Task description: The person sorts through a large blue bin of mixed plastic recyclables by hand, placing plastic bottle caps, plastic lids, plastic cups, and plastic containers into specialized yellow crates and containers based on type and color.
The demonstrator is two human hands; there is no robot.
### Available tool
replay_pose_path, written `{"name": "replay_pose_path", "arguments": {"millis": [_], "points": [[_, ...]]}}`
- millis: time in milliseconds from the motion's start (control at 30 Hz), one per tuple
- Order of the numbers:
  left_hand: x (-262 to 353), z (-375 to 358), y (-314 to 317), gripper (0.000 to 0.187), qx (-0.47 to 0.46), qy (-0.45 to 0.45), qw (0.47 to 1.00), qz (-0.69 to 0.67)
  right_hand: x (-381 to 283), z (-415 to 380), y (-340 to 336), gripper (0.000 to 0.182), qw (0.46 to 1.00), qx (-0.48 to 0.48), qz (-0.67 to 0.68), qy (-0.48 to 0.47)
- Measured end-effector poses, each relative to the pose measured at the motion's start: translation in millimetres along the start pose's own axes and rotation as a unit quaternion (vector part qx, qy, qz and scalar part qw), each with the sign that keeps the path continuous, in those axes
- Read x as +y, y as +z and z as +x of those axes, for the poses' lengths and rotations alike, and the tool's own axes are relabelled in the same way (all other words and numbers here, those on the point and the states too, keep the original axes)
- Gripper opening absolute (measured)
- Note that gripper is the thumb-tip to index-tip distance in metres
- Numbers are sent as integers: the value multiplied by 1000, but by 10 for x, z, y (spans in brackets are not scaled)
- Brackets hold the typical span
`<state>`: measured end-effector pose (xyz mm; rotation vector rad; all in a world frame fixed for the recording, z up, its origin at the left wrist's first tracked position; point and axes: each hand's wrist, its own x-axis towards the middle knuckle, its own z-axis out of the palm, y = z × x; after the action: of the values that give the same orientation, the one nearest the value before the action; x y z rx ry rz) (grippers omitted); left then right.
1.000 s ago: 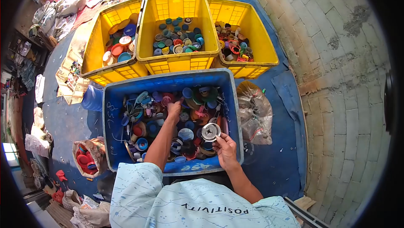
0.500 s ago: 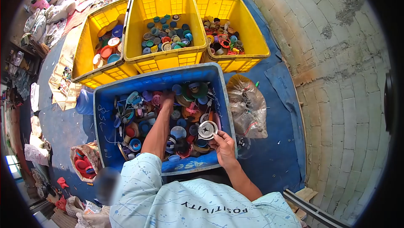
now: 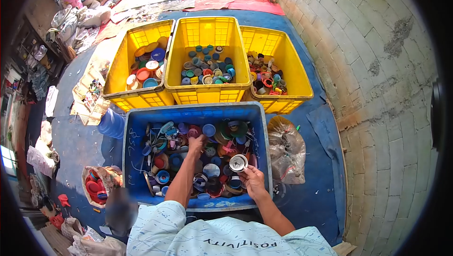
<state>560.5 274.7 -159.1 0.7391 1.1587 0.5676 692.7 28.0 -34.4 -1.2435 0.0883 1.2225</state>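
My right hand (image 3: 254, 180) pinches a round white-and-grey lid (image 3: 238, 163) by its edge, over the front right part of the blue bin (image 3: 196, 205). The lid lies face up and shows a dark mark at its centre. Deeper in the bin, my left hand (image 3: 197, 144) has closed fingers at the edge of a dark red cap (image 3: 193, 131); the fingertips are partly hidden. A lavender round cap (image 3: 209, 130) sits just right of that hand. Mixed plastic caps and lids in many colours fill the bin around both hands.
Behind the bin stand three yellow crates, the left crate (image 3: 139, 100), middle crate (image 3: 210, 93) and right crate (image 3: 283, 105), holding sorted caps. A clear plastic bag (image 3: 288, 149) lies to the right, before a block wall (image 3: 377, 161). A sack of red pieces (image 3: 96, 190) stands left.
The view has tilted up, so bins and crates sit lower in it. My left hand has shifted slightly left and nearer within the bin, to the red cap. My right hand still holds the lid.
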Motion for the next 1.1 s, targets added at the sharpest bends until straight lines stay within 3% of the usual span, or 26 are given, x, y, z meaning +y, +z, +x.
{"name": "replay_pose_path", "arguments": {"millis": [67, 300, 400, 533, 633, 800, 1000, 1100], "points": [[-43, -210, -79, 18, 3, -8, 995, -95, 60, 142, 26, 26, 1000, -9, 0, 9], [532, -807, -71, 20, -13, 28, 984, -176, -67, 611, 433, 21, 999, -51, 11, -7], [1091, -811, 56, 20, -49, 57, 976, -204, -415, 794, 801, 18, 995, -85, 45, -37], [2136, -526, 395, 19, -112, 142, 971, -158, -1155, 1231, 1427, 25, 977, -134, 81, -145], [2654, -421, 603, 42, -91, 131, 966, -205, -1546, 1474, 1780, 28, 974, -121, 86, -173], [2339, -606, 427, 34, -84, 84, 968, -222, -1275, 1478, 1510, 31, 981, -79, 81, -160], [851, -777, -570, 22, -18, -95, 950, -297, -262, 834, 731, 26, 994, -27, 67, -80], [322, -1011, -967, 18, 41, -130, 950, -280, 131, 580, 599, 26, 999, 25, 23, -39]]}}
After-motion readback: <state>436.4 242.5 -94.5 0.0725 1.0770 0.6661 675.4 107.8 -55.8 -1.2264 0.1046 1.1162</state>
